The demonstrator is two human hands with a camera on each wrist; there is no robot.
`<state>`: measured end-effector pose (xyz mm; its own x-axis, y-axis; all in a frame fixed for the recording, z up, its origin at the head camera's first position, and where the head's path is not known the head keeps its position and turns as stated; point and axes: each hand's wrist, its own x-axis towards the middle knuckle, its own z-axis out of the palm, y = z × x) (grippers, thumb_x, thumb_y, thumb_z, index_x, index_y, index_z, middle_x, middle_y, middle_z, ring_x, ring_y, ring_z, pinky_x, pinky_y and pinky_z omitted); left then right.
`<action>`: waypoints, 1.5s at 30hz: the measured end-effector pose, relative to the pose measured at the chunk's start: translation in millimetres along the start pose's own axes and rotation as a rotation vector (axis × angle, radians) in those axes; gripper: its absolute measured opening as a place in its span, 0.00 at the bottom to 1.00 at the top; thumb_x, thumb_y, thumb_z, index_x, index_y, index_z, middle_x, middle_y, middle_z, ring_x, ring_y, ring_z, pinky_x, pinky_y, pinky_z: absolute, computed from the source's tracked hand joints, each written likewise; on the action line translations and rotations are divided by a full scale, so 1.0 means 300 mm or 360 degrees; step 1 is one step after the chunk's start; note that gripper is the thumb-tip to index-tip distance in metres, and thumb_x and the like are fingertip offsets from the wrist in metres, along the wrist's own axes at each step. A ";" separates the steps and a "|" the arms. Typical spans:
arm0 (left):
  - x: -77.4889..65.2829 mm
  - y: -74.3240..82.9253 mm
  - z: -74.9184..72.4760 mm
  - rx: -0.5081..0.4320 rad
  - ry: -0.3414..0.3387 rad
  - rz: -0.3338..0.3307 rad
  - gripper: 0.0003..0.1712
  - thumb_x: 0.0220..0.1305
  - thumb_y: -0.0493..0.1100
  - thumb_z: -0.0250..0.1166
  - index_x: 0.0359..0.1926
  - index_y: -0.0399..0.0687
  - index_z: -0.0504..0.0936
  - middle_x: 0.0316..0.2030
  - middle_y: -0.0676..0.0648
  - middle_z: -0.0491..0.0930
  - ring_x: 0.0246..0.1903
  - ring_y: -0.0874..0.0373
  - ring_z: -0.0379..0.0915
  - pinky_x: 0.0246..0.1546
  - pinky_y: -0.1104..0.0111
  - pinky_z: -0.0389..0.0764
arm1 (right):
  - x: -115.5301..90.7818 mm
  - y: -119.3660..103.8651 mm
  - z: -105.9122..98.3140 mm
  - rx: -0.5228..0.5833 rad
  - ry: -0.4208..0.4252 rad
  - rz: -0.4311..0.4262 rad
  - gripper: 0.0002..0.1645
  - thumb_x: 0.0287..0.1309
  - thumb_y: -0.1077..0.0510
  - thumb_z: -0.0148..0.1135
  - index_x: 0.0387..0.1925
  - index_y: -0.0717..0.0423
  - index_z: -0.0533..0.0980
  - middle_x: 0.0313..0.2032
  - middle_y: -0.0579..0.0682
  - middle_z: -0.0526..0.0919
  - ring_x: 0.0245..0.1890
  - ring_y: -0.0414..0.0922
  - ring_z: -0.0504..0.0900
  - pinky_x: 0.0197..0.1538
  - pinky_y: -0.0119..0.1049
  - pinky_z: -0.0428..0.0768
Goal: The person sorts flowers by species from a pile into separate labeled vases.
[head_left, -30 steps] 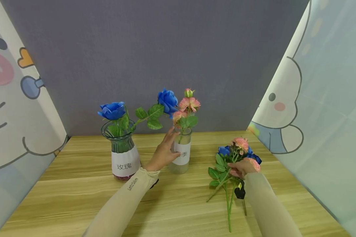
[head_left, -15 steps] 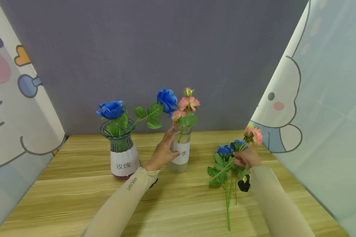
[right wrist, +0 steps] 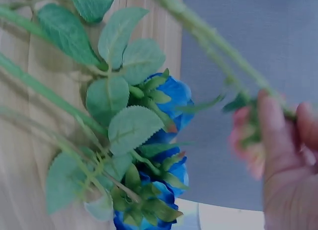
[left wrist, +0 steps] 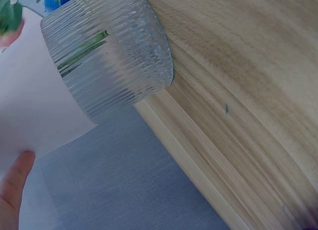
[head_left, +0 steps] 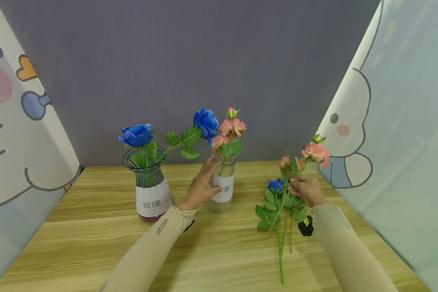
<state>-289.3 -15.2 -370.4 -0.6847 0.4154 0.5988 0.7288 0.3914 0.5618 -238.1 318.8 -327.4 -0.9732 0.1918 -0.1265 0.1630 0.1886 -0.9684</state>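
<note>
Frame right: I see the right hand [head_left: 308,190] pinch a ruffled pink flower spray [head_left: 315,153]. Frame centre: the left hand [head_left: 200,189] cups a ribbed vase [head_left: 220,207].

Table [head_left: 219,259]: L vase [head_left: 154,192] w/ 2 roses [head_left: 135,136] in it, one sticking out R to just beside vase spray [head_left: 232,127], which is in ctr vase [head_left: 227,182]. L hand [head_left: 200,187] btwn vases, on ctr vase's L side. Loose roses [head_left: 275,185] well R, flat on table, blooms to back, stems to front. R hand [head_left: 307,190] w/ held spray [head_left: 315,153] above them. Backboard [head_left: 219,61] behind table; side panels [head_left: 398,121] L & R.
</note>
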 end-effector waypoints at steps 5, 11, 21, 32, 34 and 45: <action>-0.004 0.001 -0.002 0.0029 0.0033 0.0048 0.47 0.47 0.28 0.73 0.68 0.39 0.60 0.73 0.39 0.47 0.52 0.35 0.71 0.26 0.63 0.77 | 0.006 -0.018 0.001 -0.0134 0.0014 -0.0221 0.08 0.69 0.67 0.49 0.44 0.70 0.64 0.30 0.45 0.79 0.29 0.33 0.82 0.36 0.26 0.81; -0.004 0.001 -0.009 0.0014 0.0029 0.0028 0.48 0.48 0.28 0.73 0.68 0.40 0.60 0.73 0.36 0.47 0.49 0.36 0.74 0.24 0.64 0.75 | 0.003 -0.028 0.004 -0.0087 0.0094 -0.0386 0.08 0.68 0.68 0.51 0.42 0.71 0.65 0.27 0.39 0.81 0.29 0.31 0.81 0.38 0.26 0.81; -0.003 0.001 -0.015 -0.0009 -0.0010 -0.0030 0.47 0.50 0.28 0.72 0.69 0.40 0.60 0.73 0.37 0.45 0.44 0.41 0.76 0.24 0.67 0.74 | -0.036 0.014 0.063 0.0199 0.0053 -0.0568 0.20 0.69 0.67 0.49 0.53 0.84 0.64 0.29 0.37 0.84 0.36 0.32 0.83 0.42 0.25 0.80; -0.009 0.003 -0.004 -0.0030 -0.0030 -0.0039 0.47 0.50 0.29 0.72 0.69 0.41 0.60 0.73 0.39 0.45 0.52 0.38 0.73 0.30 0.64 0.77 | -0.074 0.029 0.160 0.1040 0.0700 -0.0834 0.10 0.67 0.69 0.50 0.48 0.69 0.67 0.28 0.50 0.83 0.28 0.40 0.84 0.34 0.26 0.81; -0.007 0.002 -0.002 -0.0038 -0.0025 -0.0020 0.47 0.50 0.29 0.72 0.69 0.40 0.60 0.73 0.38 0.45 0.54 0.36 0.71 0.31 0.63 0.77 | -0.078 0.021 0.179 0.1205 0.0821 -0.0885 0.09 0.66 0.70 0.49 0.47 0.70 0.66 0.27 0.52 0.82 0.26 0.41 0.83 0.33 0.26 0.81; -0.006 0.004 0.002 -0.0040 -0.0014 -0.0025 0.47 0.49 0.28 0.73 0.69 0.39 0.60 0.73 0.39 0.45 0.57 0.36 0.68 0.36 0.57 0.80 | -0.110 -0.046 0.237 0.1888 0.0900 -0.0983 0.09 0.64 0.72 0.50 0.46 0.72 0.67 0.21 0.58 0.81 0.18 0.45 0.81 0.24 0.30 0.81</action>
<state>-287.1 -15.0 -371.3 -0.6960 0.4166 0.5849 0.7177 0.3774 0.5852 -219.9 241.3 -325.1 -0.5988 0.7762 0.1972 -0.7506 -0.4582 -0.4760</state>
